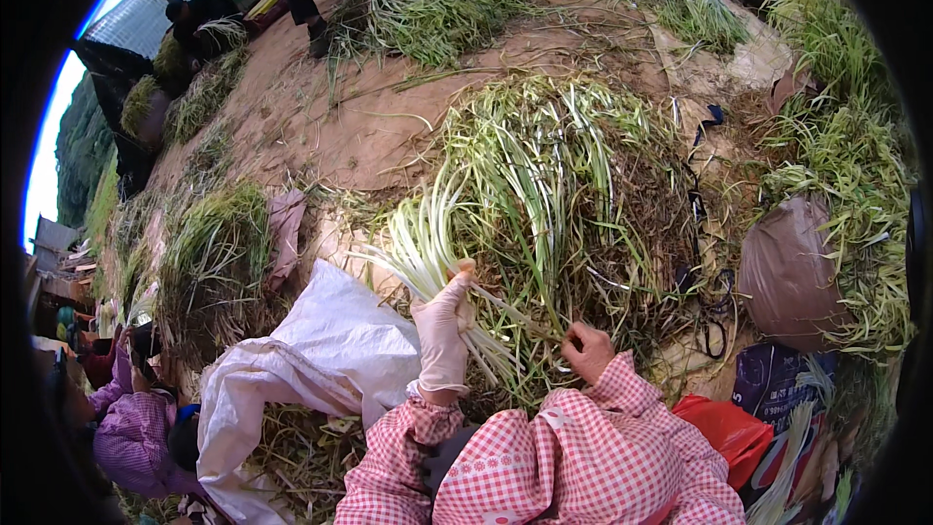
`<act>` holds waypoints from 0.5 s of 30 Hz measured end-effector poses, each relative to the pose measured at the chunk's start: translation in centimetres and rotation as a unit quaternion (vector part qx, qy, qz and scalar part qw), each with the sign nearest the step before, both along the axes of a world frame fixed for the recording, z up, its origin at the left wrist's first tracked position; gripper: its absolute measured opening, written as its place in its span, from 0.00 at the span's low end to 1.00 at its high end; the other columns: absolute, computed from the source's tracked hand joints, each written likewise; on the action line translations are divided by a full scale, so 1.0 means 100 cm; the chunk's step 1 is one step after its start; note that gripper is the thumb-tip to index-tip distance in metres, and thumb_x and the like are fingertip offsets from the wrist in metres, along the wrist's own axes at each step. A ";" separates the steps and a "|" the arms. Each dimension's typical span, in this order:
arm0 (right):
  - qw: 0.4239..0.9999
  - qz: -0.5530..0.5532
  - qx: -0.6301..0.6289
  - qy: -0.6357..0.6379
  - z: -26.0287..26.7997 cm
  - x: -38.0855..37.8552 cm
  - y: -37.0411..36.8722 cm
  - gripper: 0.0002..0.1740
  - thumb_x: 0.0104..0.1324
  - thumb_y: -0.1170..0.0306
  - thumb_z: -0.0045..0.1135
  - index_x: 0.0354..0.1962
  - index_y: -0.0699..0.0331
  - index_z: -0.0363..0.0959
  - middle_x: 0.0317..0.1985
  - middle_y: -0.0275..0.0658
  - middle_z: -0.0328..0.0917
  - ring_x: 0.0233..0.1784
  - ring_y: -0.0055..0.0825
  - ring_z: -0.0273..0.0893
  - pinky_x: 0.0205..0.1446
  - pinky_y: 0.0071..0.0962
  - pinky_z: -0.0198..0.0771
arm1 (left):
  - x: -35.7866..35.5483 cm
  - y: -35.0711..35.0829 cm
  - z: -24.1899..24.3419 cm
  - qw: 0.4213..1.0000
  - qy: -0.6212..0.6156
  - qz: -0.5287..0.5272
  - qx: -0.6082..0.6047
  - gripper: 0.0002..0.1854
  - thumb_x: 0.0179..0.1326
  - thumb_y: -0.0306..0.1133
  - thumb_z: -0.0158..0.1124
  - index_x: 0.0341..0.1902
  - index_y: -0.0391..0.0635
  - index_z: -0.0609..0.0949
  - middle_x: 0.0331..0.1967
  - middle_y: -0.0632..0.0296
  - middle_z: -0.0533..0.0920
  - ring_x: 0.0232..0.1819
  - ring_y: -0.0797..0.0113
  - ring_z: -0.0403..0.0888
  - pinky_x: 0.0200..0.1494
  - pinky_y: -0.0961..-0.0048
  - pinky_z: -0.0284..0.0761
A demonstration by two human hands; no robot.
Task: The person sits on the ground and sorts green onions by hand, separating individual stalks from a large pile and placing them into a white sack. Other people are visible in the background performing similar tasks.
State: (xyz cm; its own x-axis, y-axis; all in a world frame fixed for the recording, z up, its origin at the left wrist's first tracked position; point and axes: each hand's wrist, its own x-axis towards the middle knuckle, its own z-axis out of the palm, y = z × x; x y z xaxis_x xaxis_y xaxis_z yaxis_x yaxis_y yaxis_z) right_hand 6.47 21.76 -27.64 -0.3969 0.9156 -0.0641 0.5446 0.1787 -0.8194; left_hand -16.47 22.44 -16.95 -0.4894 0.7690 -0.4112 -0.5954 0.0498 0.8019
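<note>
My left hand, in a pale thin glove, grips a bundle of long pale stalks, which look like chives or a similar leafy vegetable. White ends fan out above the fist and cut-looking pale tips stick out below it. Bare, my right hand pinches thin stalks at lower right of the bundle, one of them running back toward the left hand. Just beyond both hands lies a large heap of loose stalks, pale green and white on top, with brown withered leaves at its right side.
A white woven sack lies at my left over leaf litter. On my right are a red plastic bag, a brown sheet and a dark cord. A person in purple checks sits at left. More green heaps lie farther off.
</note>
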 end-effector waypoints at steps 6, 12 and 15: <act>0.937 0.123 -0.205 -0.255 0.032 0.061 0.002 0.16 0.62 0.63 0.48 0.38 0.66 0.75 0.30 0.46 0.77 0.25 0.31 0.73 0.35 0.37 0.73 | -0.051 -0.004 0.014 0.999 -0.005 -0.045 0.026 0.11 0.58 0.29 0.62 0.41 0.35 0.79 0.23 0.64 0.80 0.07 0.86 0.55 0.11 0.85 0.49; 0.950 0.198 0.209 0.121 0.107 -0.060 0.050 0.27 0.67 0.52 0.41 0.53 0.63 0.65 0.40 0.45 0.75 0.38 0.37 0.74 0.44 0.34 0.69 | -0.030 -0.005 0.016 0.986 -0.097 -0.130 0.040 0.15 0.59 0.31 0.59 0.49 0.37 0.77 0.28 0.64 0.81 0.09 0.87 0.55 0.13 0.86 0.52; 0.953 0.214 -0.033 0.212 0.088 -0.069 0.031 0.19 0.69 0.57 0.40 0.43 0.65 0.70 0.23 0.43 0.73 0.25 0.32 0.72 0.30 0.32 0.68 | -0.043 0.000 0.028 0.991 -0.097 -0.083 0.034 0.16 0.61 0.31 0.58 0.49 0.36 0.76 0.28 0.64 0.80 0.09 0.87 0.54 0.13 0.87 0.52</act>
